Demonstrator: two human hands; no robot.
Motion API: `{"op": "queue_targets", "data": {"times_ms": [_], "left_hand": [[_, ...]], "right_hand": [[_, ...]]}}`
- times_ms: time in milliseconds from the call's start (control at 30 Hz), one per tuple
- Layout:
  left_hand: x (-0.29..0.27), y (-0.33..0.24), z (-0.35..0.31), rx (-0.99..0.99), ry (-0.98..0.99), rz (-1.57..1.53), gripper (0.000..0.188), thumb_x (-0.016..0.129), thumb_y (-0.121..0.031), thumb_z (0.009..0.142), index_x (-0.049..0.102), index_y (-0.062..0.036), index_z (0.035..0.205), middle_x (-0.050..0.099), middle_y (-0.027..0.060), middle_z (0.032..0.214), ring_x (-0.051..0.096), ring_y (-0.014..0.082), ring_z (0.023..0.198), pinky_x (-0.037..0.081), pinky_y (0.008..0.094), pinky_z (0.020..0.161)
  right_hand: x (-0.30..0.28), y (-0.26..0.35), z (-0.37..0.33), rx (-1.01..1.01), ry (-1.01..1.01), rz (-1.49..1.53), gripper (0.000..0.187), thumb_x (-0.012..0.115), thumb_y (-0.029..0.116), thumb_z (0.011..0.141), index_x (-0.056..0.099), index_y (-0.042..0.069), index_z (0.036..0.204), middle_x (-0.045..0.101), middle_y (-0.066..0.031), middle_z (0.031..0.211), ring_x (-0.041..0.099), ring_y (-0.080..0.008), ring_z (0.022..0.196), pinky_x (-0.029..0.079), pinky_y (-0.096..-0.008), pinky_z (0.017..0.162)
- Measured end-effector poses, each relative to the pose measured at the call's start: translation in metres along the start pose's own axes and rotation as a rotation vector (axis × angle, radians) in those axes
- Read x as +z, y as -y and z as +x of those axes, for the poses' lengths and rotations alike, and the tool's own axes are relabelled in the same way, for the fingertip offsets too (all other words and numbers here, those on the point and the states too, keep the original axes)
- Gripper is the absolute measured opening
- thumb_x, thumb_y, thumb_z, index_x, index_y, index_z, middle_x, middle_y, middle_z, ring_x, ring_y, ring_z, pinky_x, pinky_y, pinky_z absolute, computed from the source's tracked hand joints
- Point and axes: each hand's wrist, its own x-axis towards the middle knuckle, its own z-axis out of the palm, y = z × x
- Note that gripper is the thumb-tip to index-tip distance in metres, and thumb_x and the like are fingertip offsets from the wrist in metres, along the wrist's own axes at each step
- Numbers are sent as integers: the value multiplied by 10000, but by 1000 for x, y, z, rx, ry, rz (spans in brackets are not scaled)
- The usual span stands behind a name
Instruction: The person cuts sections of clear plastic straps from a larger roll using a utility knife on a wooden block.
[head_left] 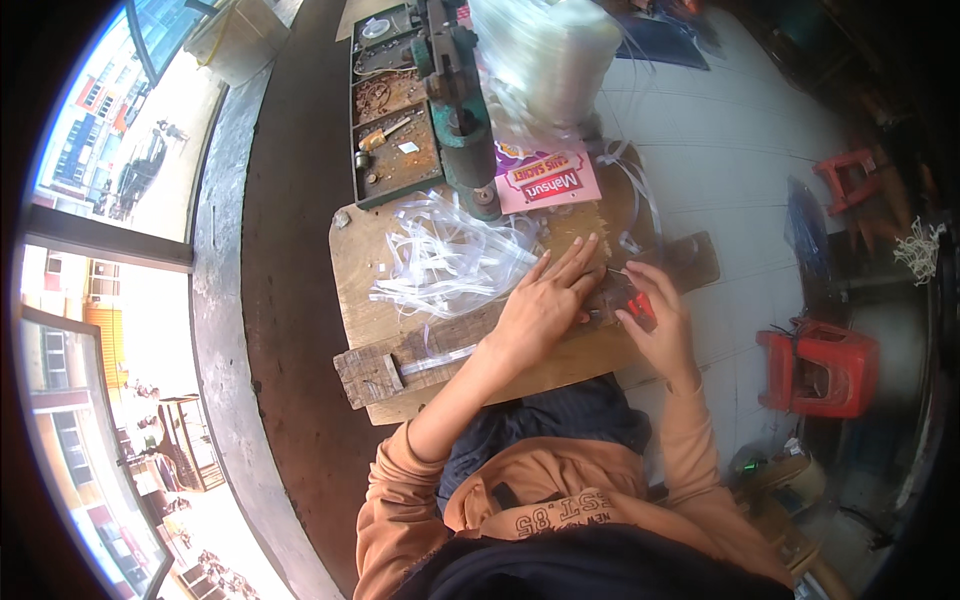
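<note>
Item [641, 308], red, kind unclear, right of frame centre: my right hand [664, 325] has its fingers curled round it. Just beside it, my left hand [545, 305] is palm down, fingers stretched out, over a worn plank [428, 373] lying across the table [356, 265]. White strips [435, 255] heaped left of that hand. Upper centre: green press [466, 160], pink packet [548, 182], rusty tray [416, 172]. Red stool [848, 370], frame right.
</note>
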Motion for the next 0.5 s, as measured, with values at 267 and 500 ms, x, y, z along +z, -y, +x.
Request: {"op": "queue_targets", "data": {"times_ms": [267,500], "left_hand": [[29,-28,-26,-35,-232,-83,489,499,-87,770,518,-37,1256,405,106,1408,384,238,1301,335,371,1060],[42,-36,-28,-73,-343,1,470,519,-114,734,562,-74,1201,563,36,1154,554,188,959,465,291,783]], "right_hand": [[5,3,1,42,56,-86,266,695,8,735,562,-27,963,579,-137,1018,613,-317,871,503,-353,720],[-1,7,6,-60,128,-161,221,689,-7,732,556,8,908,571,-125,917,618,-310,739,497,-361,611]]}}
